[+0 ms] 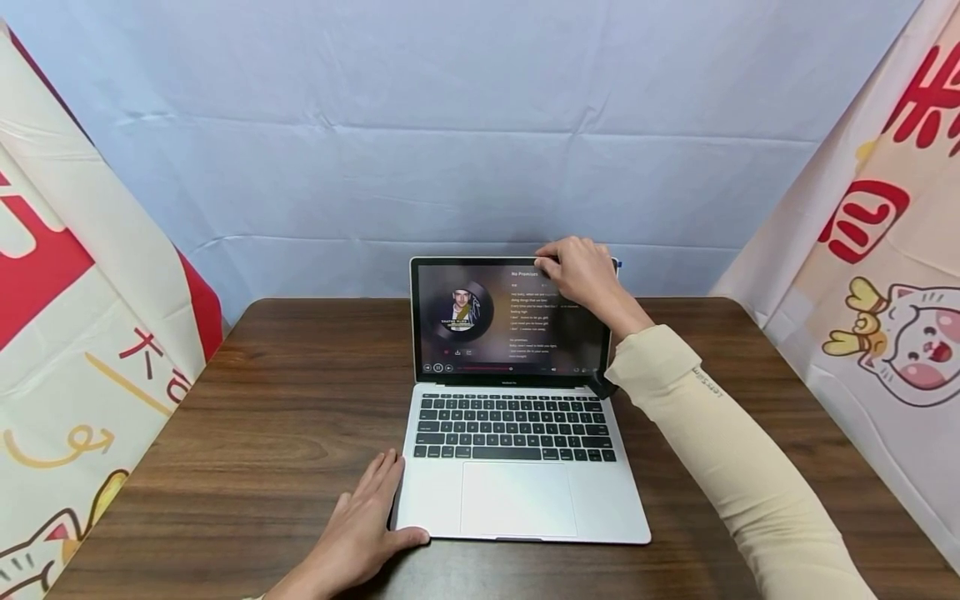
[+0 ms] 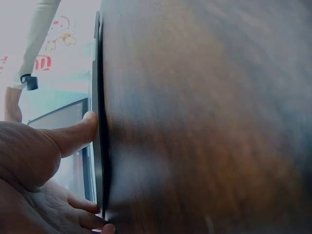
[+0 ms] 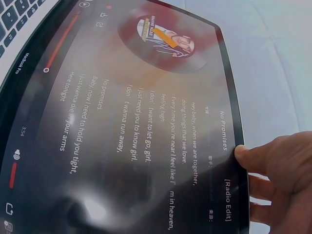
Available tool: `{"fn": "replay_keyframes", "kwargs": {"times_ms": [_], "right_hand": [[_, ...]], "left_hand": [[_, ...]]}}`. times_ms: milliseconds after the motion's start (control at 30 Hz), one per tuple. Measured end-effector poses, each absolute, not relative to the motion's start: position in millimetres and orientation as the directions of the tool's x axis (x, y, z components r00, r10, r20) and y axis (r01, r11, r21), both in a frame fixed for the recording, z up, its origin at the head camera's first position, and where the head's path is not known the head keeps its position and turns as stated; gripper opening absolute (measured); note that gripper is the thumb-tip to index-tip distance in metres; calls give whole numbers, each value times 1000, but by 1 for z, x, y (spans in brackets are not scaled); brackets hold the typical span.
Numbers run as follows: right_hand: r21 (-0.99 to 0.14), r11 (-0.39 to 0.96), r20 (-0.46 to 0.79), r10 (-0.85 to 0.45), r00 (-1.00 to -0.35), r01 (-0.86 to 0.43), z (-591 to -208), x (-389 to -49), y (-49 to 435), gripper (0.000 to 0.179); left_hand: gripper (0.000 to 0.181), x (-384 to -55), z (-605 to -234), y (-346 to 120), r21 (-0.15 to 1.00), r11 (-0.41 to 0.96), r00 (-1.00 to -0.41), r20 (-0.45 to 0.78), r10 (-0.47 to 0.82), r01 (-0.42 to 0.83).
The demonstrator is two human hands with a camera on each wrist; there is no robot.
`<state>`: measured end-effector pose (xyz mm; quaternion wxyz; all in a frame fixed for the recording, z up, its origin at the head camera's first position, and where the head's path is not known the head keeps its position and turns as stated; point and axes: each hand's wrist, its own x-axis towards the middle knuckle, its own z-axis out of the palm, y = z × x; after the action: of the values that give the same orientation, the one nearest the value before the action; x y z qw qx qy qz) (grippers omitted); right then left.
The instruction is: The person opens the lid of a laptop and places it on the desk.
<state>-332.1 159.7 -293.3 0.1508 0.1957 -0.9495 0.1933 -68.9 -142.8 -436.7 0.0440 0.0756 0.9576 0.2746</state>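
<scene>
A silver laptop lies on the table with its lid raised. The lit screen shows a music player with lyrics and a round album picture. My right hand pinches the top edge of the lid, right of its middle; in the right wrist view the thumb lies on the screen's front rim and the fingers go behind it. My left hand rests at the base's front left corner, its fairly straight fingers along the left side. Its thumb touches the front edge.
A dark wooden table carries the laptop. Behind it hangs a pale blue cloth, close to the lid. Printed cloths with red lettering and cartoon cats hang at the left and right.
</scene>
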Motion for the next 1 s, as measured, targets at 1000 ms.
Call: {"fn": "replay_keyframes", "kwargs": {"times_ms": [1000], "right_hand": [[-314, 878, 316, -264, -912, -363, -301, -346, 170, 29]], "left_hand": [[102, -69, -437, -143, 547, 830, -985, -49, 166, 112]]}}
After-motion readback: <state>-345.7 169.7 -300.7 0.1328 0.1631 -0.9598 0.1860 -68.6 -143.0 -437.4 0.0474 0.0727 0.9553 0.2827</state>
